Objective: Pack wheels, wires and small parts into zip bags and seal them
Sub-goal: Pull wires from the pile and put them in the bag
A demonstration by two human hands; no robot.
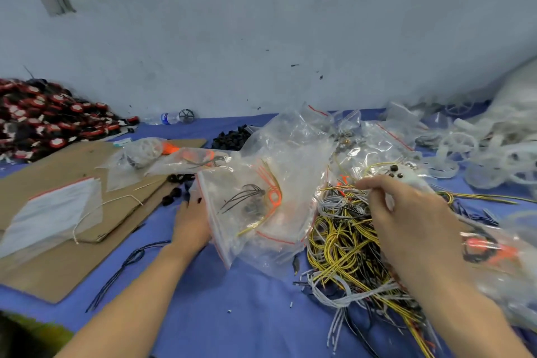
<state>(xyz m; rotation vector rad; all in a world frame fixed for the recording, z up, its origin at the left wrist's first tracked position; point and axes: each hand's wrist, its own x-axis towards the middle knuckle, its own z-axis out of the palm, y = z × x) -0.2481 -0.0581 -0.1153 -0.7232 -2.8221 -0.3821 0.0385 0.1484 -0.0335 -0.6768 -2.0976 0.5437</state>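
Filling step: left hand (191, 227) grips the zip bag (255, 206) edge; right hand (406, 212) pinches yellow wires (343, 241), which next need feeding into its mouth

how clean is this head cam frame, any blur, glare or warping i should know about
Head view: the right hand over the wire pile is a little motion-softened, and the bagged parts at the right edge are smeared; the zip bag held by the left hand shows white glare patches on its creases; the wide-angle lens bends the wall-table line upward on the right; lighting is flat and bluish, with faint shadows.
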